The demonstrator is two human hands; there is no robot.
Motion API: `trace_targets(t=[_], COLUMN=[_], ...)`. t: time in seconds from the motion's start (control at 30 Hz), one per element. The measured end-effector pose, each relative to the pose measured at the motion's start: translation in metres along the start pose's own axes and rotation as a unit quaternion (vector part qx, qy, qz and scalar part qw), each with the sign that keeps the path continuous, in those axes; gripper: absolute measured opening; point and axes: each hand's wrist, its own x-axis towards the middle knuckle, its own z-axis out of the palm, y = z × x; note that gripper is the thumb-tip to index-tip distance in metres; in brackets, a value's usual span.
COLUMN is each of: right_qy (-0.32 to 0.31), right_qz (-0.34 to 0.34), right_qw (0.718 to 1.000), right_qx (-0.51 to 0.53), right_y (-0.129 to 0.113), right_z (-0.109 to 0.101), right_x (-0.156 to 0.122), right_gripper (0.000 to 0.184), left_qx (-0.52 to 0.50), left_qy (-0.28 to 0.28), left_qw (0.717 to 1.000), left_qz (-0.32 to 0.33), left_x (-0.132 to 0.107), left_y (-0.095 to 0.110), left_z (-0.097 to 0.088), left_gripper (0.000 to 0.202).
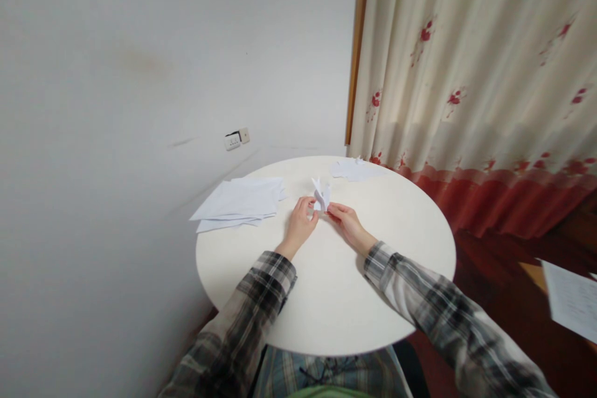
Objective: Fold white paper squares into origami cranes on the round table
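In the right hand (348,222), pinched at the lower right edge — a small folded white paper (320,198), upright near the middle of the desk (338,305). With the left hand (301,220), curled close at its left side; hard to say whether gripping or merely touching. Probably mid-shaping — seemingly calling for steadying one side, creasing the other.

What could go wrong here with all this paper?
The small folded paper between the left hand and the right hand looks thin, so too firm a pinch might crease or tear it. The loose stack of paper pokes a corner past the edge of the round table, so a bump could perhaps send sheets sliding off.
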Motion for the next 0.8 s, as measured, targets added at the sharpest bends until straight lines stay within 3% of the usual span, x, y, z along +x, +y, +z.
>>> trace_targets(t=[0.23, 0.8], right_qy=[0.007, -0.020], right_qz=[0.004, -0.007], right_qw=[1.000, 0.999], right_qx=[-0.014, -0.028], right_y=[0.0002, 0.0010], right_z=[0.0005, 0.0006], right_x=[-0.0001, -0.0004], right_gripper=[0.030, 0.027], left_qx=[-0.023, -0.011], left_qy=[0.024, 0.019], left_qw=[0.999, 1.000], left_qz=[-0.031, 0.005], left_x=[-0.0007, 0.0016], left_y=[-0.0025, 0.0015], left_z=[0.0033, -0.0010], left_gripper=[0.045, 0.030])
